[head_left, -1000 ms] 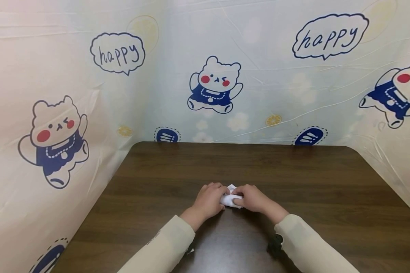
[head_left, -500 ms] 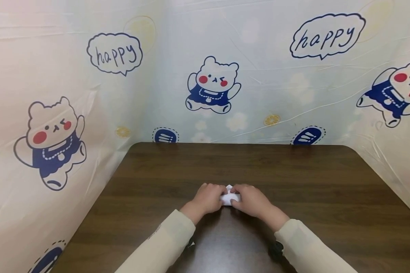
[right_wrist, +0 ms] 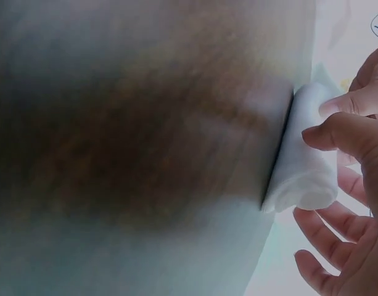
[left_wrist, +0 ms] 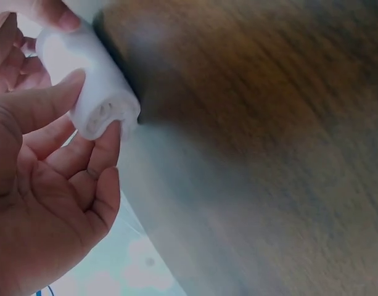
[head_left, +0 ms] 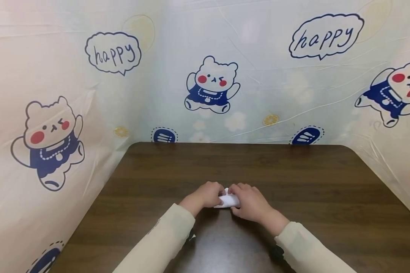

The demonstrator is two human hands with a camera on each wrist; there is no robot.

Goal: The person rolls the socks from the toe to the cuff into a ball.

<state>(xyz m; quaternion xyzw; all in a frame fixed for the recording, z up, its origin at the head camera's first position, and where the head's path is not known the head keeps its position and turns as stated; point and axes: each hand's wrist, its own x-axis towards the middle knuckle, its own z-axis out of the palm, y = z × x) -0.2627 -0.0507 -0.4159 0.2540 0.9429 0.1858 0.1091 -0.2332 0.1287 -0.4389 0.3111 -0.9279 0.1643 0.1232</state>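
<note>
A small white cloth (head_left: 229,201), rolled into a short cylinder, lies on the dark wooden table between both hands. The left hand (head_left: 205,195) pinches its left end; in the left wrist view the thumb lies on top of the cloth roll (left_wrist: 105,77) and fingers curl under its spiral end. At the other end, the right hand (head_left: 253,204) grips the roll, its thumb on the near side. In the right wrist view the right thumb touches the cloth (right_wrist: 306,169), with several fingers bent on the far side. A white tip sticks up behind the roll in the head view.
The brown wood-grain table (head_left: 294,170) has rounded far corners. A pale curtain (head_left: 259,94) printed with cartoon bears and "happy" bubbles surrounds it at the back and sides. Light sleeves cover both forearms, and something dark shows under each cuff.
The roll has shifted slightly left and looks smoother, with more of its front side showing. Both hands have changed their hold; the right hand now reaches further over its end.
</note>
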